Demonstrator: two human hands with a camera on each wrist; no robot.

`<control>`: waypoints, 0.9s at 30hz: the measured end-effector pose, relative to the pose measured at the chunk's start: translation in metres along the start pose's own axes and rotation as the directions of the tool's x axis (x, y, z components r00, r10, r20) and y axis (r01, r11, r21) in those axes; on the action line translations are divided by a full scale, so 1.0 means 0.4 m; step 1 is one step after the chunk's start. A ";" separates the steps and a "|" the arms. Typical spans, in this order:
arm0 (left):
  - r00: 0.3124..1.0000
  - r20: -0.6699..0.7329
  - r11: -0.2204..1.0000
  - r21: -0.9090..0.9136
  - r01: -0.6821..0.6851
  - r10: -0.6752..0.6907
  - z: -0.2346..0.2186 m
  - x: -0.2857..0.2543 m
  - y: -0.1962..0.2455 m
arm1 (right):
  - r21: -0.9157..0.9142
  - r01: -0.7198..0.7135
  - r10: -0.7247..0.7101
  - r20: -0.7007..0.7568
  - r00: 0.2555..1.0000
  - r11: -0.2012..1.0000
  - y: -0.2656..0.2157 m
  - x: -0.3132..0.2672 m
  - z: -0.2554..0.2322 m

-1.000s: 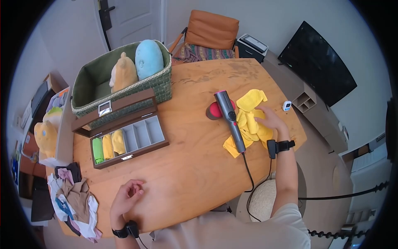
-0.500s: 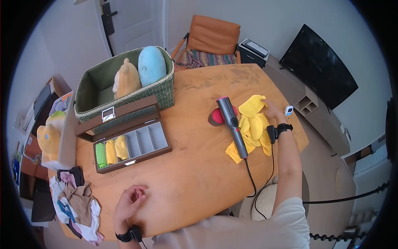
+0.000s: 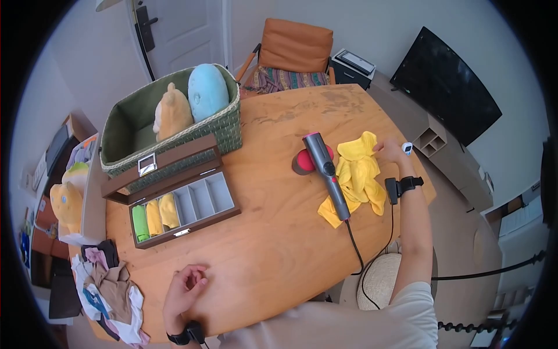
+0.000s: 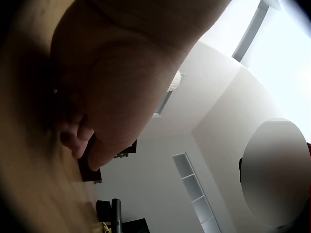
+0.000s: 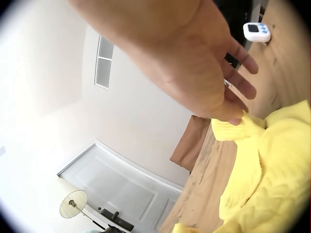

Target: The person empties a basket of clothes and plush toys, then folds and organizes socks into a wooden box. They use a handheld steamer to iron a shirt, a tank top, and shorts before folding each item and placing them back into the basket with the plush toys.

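My right hand [image 3: 395,152] is at the far right end of a pile of yellow socks [image 3: 360,177]. In the right wrist view, its thumb and forefinger pinch the ribbed cuff of a yellow sock [image 5: 229,130], while the other fingers extend loosely. My left hand [image 3: 185,291] rests on the table near the front edge, fingers loosely curled around nothing. A brown compartment box [image 3: 200,224] stands with its windowed lid raised. It holds a green roll [image 3: 140,223] and two yellow rolls [image 3: 169,210] on its left side; grey compartments show to their right.
A grey corded styling tool [image 3: 325,168] leans over a red-and-brown round object [image 3: 303,163], overlapping the socks. A small white timer [image 3: 407,148] is beside my right hand. A green basket [image 3: 229,131] holds plush toys behind the box. Crumpled clothes [image 3: 113,291] lie at the left edge.
My right hand has moved from over the middle of the yellow pile to its far right end and now pinches a cuff there. The left hand stays on the table.
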State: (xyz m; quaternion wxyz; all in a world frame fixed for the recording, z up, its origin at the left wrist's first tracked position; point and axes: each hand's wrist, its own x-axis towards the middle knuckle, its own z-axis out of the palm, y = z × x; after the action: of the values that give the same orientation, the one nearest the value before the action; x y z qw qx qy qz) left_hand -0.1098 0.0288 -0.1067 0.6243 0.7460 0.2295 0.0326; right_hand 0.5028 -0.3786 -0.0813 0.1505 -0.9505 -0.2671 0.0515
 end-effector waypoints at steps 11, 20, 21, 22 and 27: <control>1.000 -0.006 1.000 0.030 -0.010 0.010 0.001 0.000 -0.007 | 0.158 -0.036 0.047 -0.060 0.997 0.987 -0.026 -0.063 0.024; 0.999 -0.018 0.996 0.073 -0.049 0.050 0.001 -0.001 -0.021 | 0.142 0.251 -0.140 -0.529 0.837 0.958 -0.201 -0.088 -0.168; 0.998 -0.020 0.996 0.070 -0.051 0.052 0.001 -0.001 -0.021 | 0.116 0.293 -0.171 -0.589 0.790 0.949 -0.249 -0.106 -0.196; 0.998 -0.022 0.996 0.069 -0.052 0.054 0.001 -0.001 -0.020 | 0.115 0.296 -0.176 -0.586 0.791 0.948 -0.290 -0.122 -0.216; 0.997 -0.023 0.994 0.082 -0.066 0.068 0.001 -0.001 -0.001 | 0.147 0.459 -0.236 -0.699 0.675 0.876 -0.469 -0.207 -0.277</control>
State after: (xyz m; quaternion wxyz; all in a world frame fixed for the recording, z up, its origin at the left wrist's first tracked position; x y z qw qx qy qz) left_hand -0.1102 0.0283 -0.1071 0.5890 0.7776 0.2132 0.0537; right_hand 0.3598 -0.2982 0.0840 0.3894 -0.8001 -0.3626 -0.2772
